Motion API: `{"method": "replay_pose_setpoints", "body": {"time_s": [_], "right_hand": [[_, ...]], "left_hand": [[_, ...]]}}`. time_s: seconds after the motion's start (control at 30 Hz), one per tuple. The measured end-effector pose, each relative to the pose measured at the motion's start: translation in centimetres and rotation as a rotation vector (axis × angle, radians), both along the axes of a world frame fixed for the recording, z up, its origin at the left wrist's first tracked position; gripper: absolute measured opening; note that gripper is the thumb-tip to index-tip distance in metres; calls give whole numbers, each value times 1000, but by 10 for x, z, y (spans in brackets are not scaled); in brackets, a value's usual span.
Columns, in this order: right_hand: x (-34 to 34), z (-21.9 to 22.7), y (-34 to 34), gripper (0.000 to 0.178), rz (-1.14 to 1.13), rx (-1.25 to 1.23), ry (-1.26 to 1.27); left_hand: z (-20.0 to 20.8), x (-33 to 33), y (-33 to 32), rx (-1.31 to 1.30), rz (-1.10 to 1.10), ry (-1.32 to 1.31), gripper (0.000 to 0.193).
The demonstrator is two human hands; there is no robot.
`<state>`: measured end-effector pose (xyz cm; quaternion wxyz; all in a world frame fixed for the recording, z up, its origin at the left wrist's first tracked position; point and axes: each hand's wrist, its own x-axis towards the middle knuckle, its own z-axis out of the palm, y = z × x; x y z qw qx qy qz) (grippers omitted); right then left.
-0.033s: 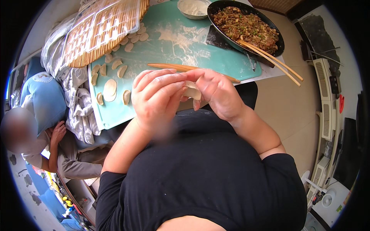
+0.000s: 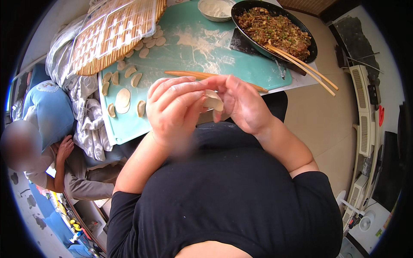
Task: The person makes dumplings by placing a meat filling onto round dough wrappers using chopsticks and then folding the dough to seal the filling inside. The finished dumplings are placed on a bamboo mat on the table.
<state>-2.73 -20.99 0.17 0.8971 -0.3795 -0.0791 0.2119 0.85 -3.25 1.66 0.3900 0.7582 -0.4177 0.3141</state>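
Above the near edge of the teal mat (image 2: 112, 133), both my hands meet around a pale, folded dumpling (image 2: 214, 102). The fingers of my left hand (image 2: 172, 109) are curled on its left side. My right hand (image 2: 248, 105) pinches at its right and upper edge; part of that grip is hidden behind the dumpling. Flour whitens my fingertips. Just beyond my hands lies a wooden rolling pin (image 2: 185, 74), partly covered by them. On the left of the mat are several shaped dumplings (image 2: 136, 79) and a few round wrappers (image 2: 123, 98).
At the far right stands a black pan of filling (image 2: 275, 32), chopsticks (image 2: 303, 66) jutting over the table edge. A bowl of flour (image 2: 216, 9) is beside it. Far left, a reed tray (image 2: 92, 64) with clear plastic trays overlaps more wrappers (image 2: 160, 41). A person (image 2: 64, 148) sits at left.
My right-hand fingers have shifted slightly around the dumpling, and it has moved a touch to the left. Everything else stays in place.
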Motion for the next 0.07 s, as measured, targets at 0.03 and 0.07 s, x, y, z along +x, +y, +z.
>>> {"method": "replay_pose_setpoints", "body": {"time_s": [0.03, 0.07], "right_hand": [[3, 0, 3, 45, 32, 95, 92], [6, 2, 10, 51, 64, 190, 184]], "left_hand": [[1, 0, -1, -32, -7, 22, 15], [2, 0, -1, -31, -10, 22, 15]]}}
